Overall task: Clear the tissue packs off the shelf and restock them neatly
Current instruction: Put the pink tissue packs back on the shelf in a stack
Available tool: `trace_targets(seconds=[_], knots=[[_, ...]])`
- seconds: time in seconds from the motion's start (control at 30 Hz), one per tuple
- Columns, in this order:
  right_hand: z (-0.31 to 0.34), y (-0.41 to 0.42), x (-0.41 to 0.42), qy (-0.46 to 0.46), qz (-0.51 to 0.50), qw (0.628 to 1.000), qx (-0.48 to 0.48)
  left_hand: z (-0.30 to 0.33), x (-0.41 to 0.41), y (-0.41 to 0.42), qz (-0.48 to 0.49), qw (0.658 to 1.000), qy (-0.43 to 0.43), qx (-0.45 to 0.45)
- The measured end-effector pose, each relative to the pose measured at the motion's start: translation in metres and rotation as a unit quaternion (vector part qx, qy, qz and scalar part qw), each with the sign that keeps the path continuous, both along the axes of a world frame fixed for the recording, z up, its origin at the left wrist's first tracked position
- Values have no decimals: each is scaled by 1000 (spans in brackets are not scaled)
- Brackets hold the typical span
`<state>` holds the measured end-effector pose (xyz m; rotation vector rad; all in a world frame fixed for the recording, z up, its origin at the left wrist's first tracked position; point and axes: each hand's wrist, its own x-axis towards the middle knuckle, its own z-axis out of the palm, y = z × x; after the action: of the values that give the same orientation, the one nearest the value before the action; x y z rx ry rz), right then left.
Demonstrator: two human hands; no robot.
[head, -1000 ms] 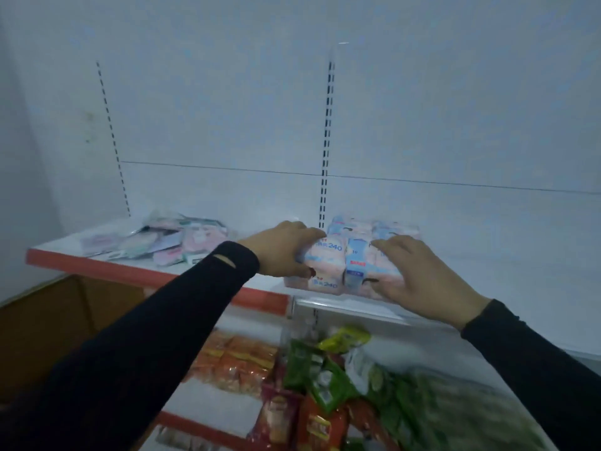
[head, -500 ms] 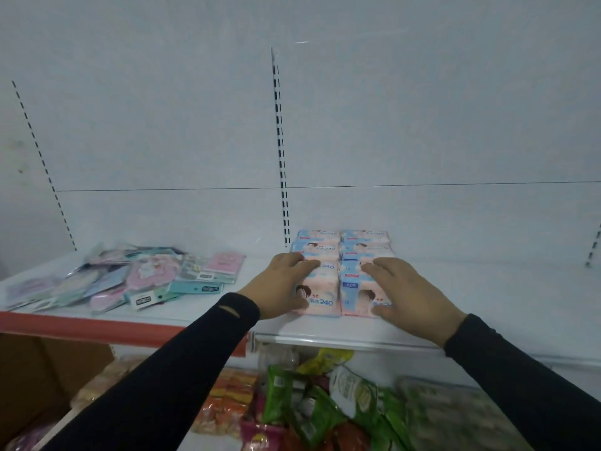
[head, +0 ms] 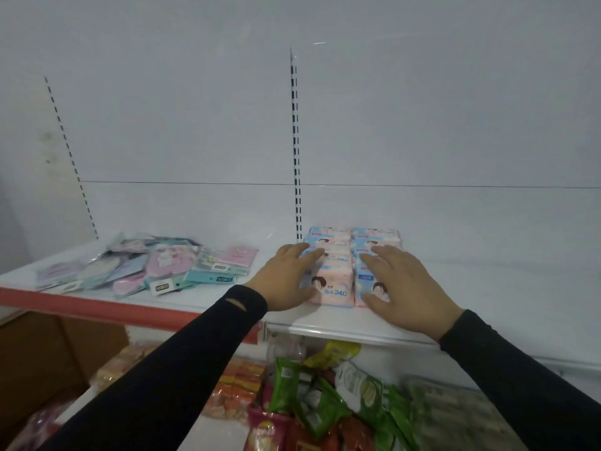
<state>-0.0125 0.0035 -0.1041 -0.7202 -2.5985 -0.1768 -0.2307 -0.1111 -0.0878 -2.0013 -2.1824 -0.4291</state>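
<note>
Pink and blue tissue packs [head: 338, 275] lie in two neat rows on the white shelf [head: 487, 288], running from the front edge back to the wall. My left hand [head: 286, 278] rests against the left row with straight fingers. My right hand [head: 403, 281] lies on the right row, fingers spread and relaxed. Neither hand grips a pack. The packs under my palms are partly hidden.
A loose pile of small flat packets [head: 146, 268] lies on the shelf's left section, above a red edge strip [head: 97, 307]. Below, snack bags [head: 325, 402] fill the lower shelf. A brown cardboard box [head: 42, 359] stands at lower left.
The packs went from held at the shelf's front edge to lying in rows further in. My hands have loosened from gripping to resting flat on them.
</note>
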Motion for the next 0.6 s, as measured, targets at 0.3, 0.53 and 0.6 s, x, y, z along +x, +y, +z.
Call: trace_targets(seconds=[0.3, 0.53, 0.6], knots=[[-34, -100, -86, 54, 252, 966, -30, -38, -36, -167, 177, 977, -54, 110], [-132, -196, -164, -82, 421, 896, -118, -148, -6, -341, 419, 899, -122, -45], [-161, -229, -172, -114, 446, 878, -129, -181, 14, -386, 451, 873, -155, -101]])
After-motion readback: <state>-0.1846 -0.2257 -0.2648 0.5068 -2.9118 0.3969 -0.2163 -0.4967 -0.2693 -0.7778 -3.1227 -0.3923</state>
